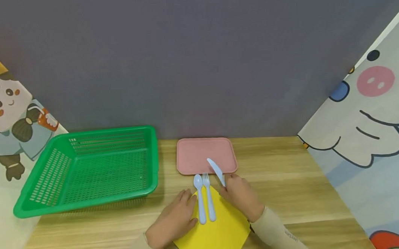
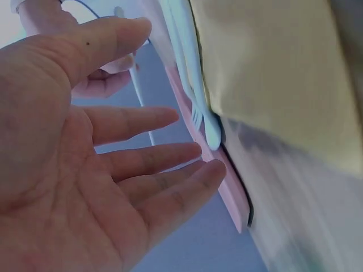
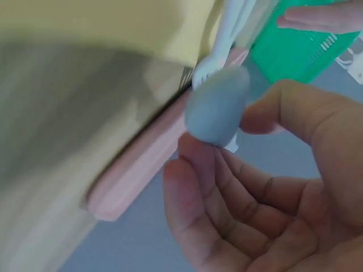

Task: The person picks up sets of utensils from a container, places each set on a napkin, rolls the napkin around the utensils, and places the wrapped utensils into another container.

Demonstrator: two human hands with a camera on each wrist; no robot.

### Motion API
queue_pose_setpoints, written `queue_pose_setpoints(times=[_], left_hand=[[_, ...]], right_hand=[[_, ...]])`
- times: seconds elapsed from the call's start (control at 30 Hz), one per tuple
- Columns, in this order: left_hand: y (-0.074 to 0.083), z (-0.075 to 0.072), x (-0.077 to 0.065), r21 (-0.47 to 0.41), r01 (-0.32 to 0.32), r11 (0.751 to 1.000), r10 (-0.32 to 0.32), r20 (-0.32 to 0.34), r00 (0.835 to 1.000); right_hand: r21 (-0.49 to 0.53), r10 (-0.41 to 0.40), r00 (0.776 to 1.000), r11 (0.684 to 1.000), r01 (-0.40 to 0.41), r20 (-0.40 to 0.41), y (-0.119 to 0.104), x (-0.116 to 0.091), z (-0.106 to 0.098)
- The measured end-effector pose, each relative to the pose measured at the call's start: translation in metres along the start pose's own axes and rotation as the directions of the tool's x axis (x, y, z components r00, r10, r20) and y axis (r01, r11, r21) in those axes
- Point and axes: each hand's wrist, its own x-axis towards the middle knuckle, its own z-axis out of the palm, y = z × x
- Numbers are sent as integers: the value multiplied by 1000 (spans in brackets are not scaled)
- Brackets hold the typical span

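My right hand (image 1: 240,195) pinches a pale blue plastic knife (image 1: 216,170) by its handle. The blade points up and left, its tip overlapping the pink tray (image 1: 204,154) in the head view. In the right wrist view, the knife's rounded handle end (image 3: 215,107) shows between thumb and fingers. A matching spoon (image 1: 200,203) and fork (image 1: 208,201) lie side by side over a yellow square sheet (image 1: 222,238), heads toward the tray. Beside the spoon is my left hand (image 1: 177,217), over the sheet's left edge. Its fingers (image 2: 136,123) are extended and hold nothing.
A green plastic basket (image 1: 154,164) with slotted walls stands on the left of the wood-grain table (image 1: 290,180). Behind the table rises a dark grey panel (image 1: 196,64). Cartoon-printed panels (image 1: 382,122) flank both sides.
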Motion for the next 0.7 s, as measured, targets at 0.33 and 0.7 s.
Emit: queue_pose_setpoints(times=[0.33, 0.7], left_hand=[[14, 13, -13, -20, -4, 1000, 4, 12, 1000], [14, 19, -17, -38, 20, 999, -17, 69, 997]], right_hand=[[92, 151, 976, 982, -167, 158, -16, -17, 15], [102, 193, 953, 970, -221, 236, -33, -28, 17]])
